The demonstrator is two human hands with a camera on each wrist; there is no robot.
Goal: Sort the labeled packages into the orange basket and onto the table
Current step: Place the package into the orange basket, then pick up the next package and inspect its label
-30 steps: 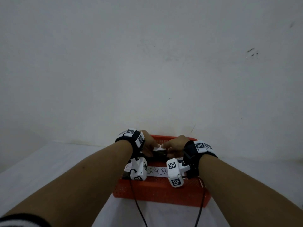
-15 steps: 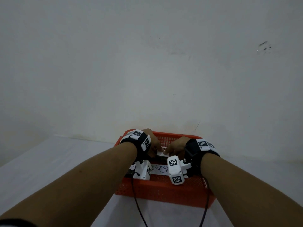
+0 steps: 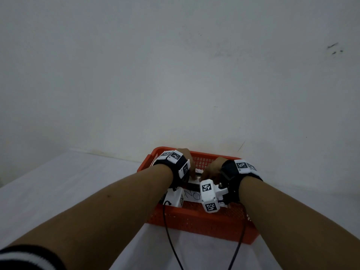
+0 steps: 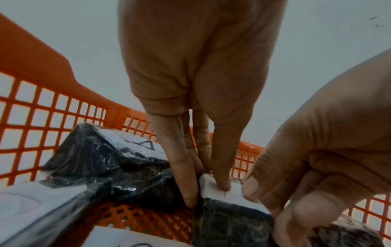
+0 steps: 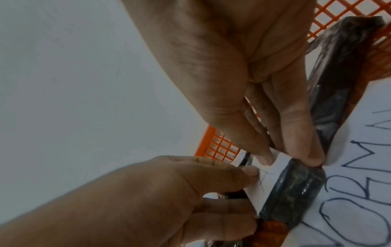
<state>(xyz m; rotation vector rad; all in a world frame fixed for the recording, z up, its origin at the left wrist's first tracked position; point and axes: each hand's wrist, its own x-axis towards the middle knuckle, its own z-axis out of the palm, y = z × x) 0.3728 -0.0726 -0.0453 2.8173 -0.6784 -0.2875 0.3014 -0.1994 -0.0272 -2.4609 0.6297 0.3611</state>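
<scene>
Both my hands are inside the orange basket (image 3: 194, 221), pinching one black-wrapped package (image 4: 230, 222) by its white label (image 4: 220, 188): left hand (image 4: 196, 70) fingertips grip its left end, right hand (image 5: 243, 58) its right. Lift evenly, label facing up, clear of the neighbouring package (image 4: 105, 160).

The basket (image 3: 196, 221) stands on the table (image 3: 58, 191), against the wall (image 3: 175, 75). Inside it, both hands meet on one wrapped package (image 4: 230, 220); another package (image 4: 110, 160) lies left of that (toward the basket's left wall).
</scene>
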